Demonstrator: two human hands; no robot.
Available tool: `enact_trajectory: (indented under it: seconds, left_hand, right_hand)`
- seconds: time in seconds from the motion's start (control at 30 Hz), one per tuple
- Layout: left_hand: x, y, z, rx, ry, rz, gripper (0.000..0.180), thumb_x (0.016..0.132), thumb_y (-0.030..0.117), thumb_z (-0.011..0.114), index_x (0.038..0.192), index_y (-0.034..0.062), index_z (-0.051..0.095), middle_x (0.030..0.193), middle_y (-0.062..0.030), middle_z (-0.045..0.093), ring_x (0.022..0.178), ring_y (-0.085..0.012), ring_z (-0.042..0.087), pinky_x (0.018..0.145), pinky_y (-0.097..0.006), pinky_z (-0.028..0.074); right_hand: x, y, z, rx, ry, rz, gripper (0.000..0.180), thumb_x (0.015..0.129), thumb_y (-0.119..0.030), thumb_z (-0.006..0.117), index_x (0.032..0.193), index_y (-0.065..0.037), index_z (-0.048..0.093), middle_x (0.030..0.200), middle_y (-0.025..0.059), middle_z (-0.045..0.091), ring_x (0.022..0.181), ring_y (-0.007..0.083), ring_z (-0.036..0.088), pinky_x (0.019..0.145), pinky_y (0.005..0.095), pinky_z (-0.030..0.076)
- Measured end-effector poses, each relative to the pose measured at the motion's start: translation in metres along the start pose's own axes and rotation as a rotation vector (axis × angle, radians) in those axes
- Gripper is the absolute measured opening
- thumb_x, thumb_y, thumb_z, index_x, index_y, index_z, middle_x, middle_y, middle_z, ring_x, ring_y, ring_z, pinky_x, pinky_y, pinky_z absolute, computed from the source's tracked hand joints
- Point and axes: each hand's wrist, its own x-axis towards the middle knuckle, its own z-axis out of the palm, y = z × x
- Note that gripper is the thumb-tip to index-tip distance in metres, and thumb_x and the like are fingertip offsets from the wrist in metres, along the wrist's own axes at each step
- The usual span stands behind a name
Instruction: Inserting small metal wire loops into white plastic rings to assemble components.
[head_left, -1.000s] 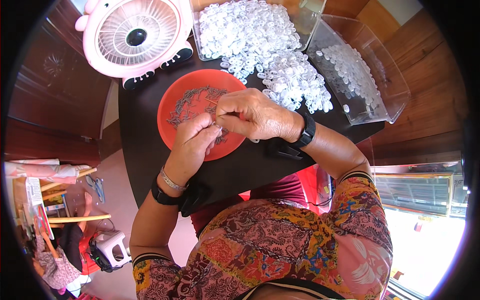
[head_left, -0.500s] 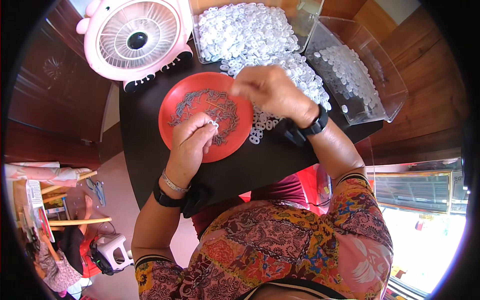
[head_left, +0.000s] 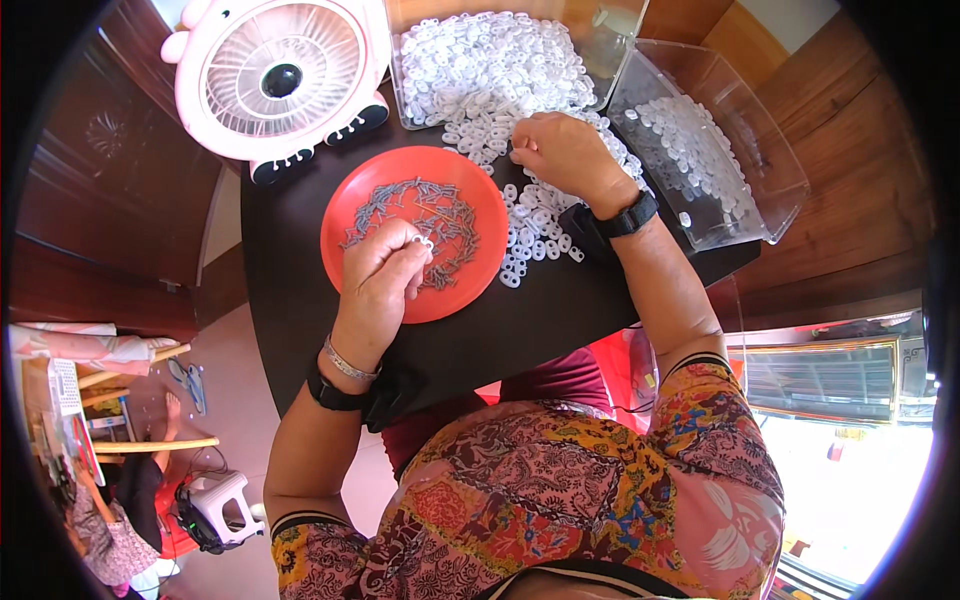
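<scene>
Right hand has shifted away from the plate's right edge, where it was half a second earlier, and is now over the loose white pieces; left hand has held nearly the same station. Its thumb and forefinger are pinching one white piece, which is presented above the red plate with its openings visible beyond the fingertips. Grey screws lie scattered in the plate below. The right hand is curled, fingers drawn in toward the thumb; its tips are turned out of view, and whether anything is gripped cannot be determined. Loose pieces spread over the dark table between the plate and a clear bin on the right; a second heap of like pieces stands farther back. Assessment: the left pinch appears sound, being set on the piece's edge with its openings unobstructed, and should be kept light and steady so that the piece does not turn. Picking with the right hand is best done from the thin margin of the spread, where single pieces lie apart. The black wristband passes near the loose pieces; a slightly raised wrist would reduce the risk of sweeping them.
</scene>
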Motion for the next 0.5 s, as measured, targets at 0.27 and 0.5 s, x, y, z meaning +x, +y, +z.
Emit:
enact_trajectory:
  seconds: [0.27, 0.5]
  left_hand:
    - [0.001, -0.002, 0.000, 0.016, -0.008, 0.003, 0.017, 0.088, 0.013, 0.051, 0.077, 0.0006, 0.055, 0.063, -0.0013, 0.051, 0.053, -0.0066, 0.044, 0.052, -0.022, 0.035]
    - [0.001, -0.003, 0.000, -0.006, -0.008, 0.006, 0.018, 0.089, 0.014, 0.051, 0.078, 0.0009, 0.056, 0.063, -0.0012, 0.051, 0.054, -0.0066, 0.045, 0.051, -0.022, 0.035]
  right_hand:
    - [-0.002, -0.002, 0.004, -0.108, 0.036, -0.050, 0.012, 0.078, -0.018, 0.063, 0.079, -0.008, 0.057, 0.080, 0.0096, 0.062, 0.084, 0.0312, 0.061, 0.071, 0.0427, 0.048]
    - [-0.001, -0.011, -0.007, 0.509, -0.024, 0.062, 0.018, 0.084, -0.011, 0.062, 0.101, -0.004, 0.063, 0.089, 0.0052, 0.066, 0.083, 0.0180, 0.063, 0.076, 0.0305, 0.050]
